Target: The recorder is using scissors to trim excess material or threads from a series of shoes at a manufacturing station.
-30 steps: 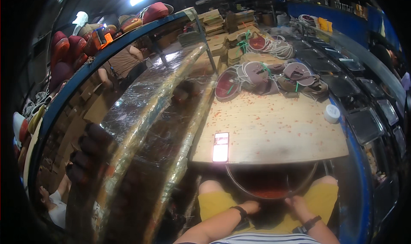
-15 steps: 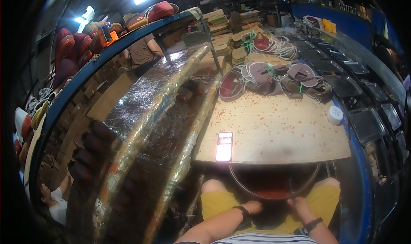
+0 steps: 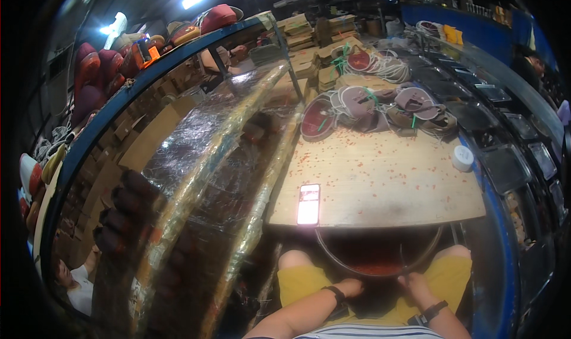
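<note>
Both my hands are low, between my knees, at the near rim of a round dark basin with reddish bits in its bottom. My left hand is curled closed just below the rim. My right hand has its fingers drawn together at the rim's right part, beneath a thin dark upright line. What either hand holds, if anything, is too dark and small to make out. Above the basin is the near edge of a pale wooden board, scattered with small orange bits. A lit phone lies at its near left.
Shoe uppers with loose laces are heaped at the board's far side. A white round tub stands at the right edge. Plastic-wrapped rails run along the left. Dark trays line the right. Other people are at far left and right.
My hands keep nearly the same place and pose. The view has shifted slightly. The person behind the left rack has changed posture, and another person shows more at the far right.
</note>
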A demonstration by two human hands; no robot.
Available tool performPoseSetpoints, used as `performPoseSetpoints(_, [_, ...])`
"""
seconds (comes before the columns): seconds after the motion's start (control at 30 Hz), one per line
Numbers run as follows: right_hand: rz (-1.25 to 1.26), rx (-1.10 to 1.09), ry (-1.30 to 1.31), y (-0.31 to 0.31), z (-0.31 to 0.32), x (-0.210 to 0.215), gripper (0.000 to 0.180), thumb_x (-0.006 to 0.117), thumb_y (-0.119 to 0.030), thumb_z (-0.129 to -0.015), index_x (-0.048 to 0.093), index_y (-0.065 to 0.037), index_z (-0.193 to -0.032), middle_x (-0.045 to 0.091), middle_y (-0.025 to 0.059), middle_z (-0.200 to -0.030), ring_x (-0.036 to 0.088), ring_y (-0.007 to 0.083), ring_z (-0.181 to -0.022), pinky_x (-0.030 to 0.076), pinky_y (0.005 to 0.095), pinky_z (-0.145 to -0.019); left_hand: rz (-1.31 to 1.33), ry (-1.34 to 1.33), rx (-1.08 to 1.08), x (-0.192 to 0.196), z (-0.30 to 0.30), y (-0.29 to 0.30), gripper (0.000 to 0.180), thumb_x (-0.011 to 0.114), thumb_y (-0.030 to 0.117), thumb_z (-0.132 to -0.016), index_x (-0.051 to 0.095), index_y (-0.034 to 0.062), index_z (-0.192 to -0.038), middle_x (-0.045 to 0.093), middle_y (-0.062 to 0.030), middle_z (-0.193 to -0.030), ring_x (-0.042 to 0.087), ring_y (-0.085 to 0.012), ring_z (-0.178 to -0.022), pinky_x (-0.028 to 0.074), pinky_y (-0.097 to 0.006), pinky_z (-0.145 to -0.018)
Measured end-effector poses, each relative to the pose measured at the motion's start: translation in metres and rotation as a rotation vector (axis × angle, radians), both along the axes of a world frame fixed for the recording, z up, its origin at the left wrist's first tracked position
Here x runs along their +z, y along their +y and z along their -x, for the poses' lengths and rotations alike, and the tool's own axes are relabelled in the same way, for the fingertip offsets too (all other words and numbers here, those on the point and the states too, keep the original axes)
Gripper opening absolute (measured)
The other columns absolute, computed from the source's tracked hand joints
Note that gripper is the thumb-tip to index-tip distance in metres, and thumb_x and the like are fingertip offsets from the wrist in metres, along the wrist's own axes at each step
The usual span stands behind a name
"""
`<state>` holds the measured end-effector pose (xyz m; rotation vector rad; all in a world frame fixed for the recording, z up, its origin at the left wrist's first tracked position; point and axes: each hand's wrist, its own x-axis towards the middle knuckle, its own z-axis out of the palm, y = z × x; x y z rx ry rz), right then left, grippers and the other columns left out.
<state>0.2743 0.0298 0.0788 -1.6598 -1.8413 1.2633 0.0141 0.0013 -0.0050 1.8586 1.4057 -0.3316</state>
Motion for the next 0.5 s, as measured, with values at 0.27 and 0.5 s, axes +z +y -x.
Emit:
performPoseSetpoints(0.27, [0.182,-0.085,0.054,0.001,0.002,0.000,0.042,0.075,-0.037,-0.084,0.065,0.004,-0.082,0.061,0.0117,-0.066,0.058,0.0199,-0.061,0.046,0.0355,-0.059,0.011,0.003,-0.004,0.003,0.003,-0.002,0.043,0.044,0.036,-0.098,0.065,0.0035,-0.116,0.065,-0.0206,-0.116,0.060,-0.0368,-0.111,0.046,-0.044,-0.096])
performPoseSetpoints(0.5, [0.162,-0.066,0.002,0.000,0.002,0.006,0.043,0.075,-0.038,-0.083,0.066,0.004,-0.084,0.062,0.0121,-0.068,0.059,0.0203,-0.063,0.047,0.0351,-0.060,0.033,0.023,0.000,0.008,0.001,-0.001,0.044,0.043,0.037,-0.098,0.065,0.0027,-0.116,0.064,-0.0206,-0.117,0.060,-0.0364,-0.112,0.046,-0.044,-0.097])
